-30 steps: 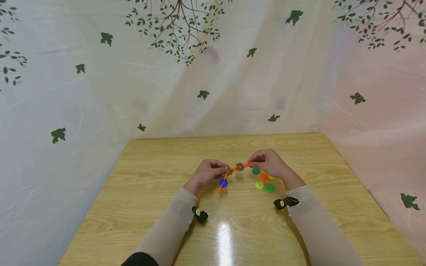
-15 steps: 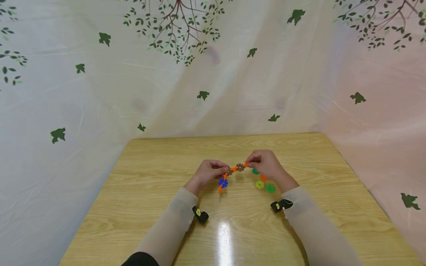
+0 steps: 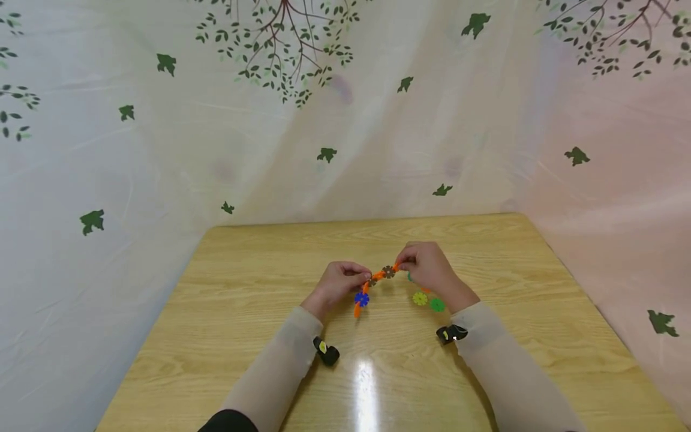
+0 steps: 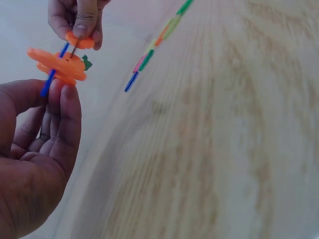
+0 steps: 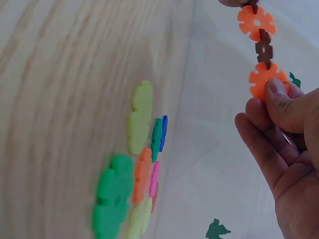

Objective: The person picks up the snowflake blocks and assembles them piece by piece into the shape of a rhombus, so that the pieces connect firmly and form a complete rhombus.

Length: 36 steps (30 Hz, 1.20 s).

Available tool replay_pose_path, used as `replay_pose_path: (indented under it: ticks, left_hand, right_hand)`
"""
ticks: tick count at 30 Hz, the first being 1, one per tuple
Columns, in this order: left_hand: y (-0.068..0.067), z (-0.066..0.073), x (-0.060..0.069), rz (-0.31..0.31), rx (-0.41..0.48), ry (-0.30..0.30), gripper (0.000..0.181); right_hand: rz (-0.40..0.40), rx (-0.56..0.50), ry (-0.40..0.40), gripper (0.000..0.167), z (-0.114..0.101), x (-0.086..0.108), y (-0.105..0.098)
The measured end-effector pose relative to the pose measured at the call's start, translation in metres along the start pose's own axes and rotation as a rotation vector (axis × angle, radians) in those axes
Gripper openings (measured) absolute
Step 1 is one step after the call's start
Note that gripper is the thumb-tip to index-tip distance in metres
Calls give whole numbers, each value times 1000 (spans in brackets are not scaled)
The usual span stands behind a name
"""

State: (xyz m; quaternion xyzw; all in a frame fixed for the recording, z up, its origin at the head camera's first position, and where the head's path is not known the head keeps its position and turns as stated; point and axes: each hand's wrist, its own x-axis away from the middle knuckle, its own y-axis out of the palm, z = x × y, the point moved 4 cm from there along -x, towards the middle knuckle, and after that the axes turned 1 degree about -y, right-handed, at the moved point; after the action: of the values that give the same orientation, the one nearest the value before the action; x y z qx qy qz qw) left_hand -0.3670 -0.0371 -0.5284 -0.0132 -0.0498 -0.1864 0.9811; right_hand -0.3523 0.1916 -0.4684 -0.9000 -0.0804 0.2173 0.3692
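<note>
A chain of interlocking discs (image 3: 361, 299), notched round their rims in orange, brown and blue, curves above the table between both hands. My left hand (image 3: 336, 287) pinches it between thumb and fingers partway along, and its blue and orange end hangs down below. At the upper right end, my right hand (image 3: 429, 267) pinches an orange disc (image 5: 260, 87) between thumb and forefinger. That disc's edge meets a brown disc (image 5: 264, 49) of the chain, set crosswise to it. In the left wrist view the chain is seen end-on, with a blue disc (image 4: 48, 84) nearest the left fingertips.
Several loose discs lie on the wooden table (image 3: 259, 360) beneath the right hand, among them a yellow disc (image 3: 420, 299) and a green disc (image 3: 438, 305). Others are partly hidden by that hand. A cloth (image 3: 270, 162) printed with leaves hangs behind the table.
My right hand has shifted a little to the left with its orange disc, closing up to the brown disc. It now covers more of the loose discs. My left hand has stayed nearly still.
</note>
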Motion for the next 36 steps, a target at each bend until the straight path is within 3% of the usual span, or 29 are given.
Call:
replay_pose_path:
  ticks: [4,16,25,31,36]
  left_hand:
    - [-2,0,1,2,-3,1,16]
    - [-1,3,2,20,5,-28,15]
    - [-7,2,0,6,-25,-40,17]
    - [-9,4,1,-5,-33,-33,16]
    - [-9,4,0,-20,-17,-21,16]
  right_hand:
    - [-2,31,-14,22,1,1,5]
    - [6,-43,17,20,7,1,9]
    - [-152,-36,125,16,16,3,0]
    - [-209,114,219,18,34,7,-17]
    - [-343,159,272,9,50,12,-19]
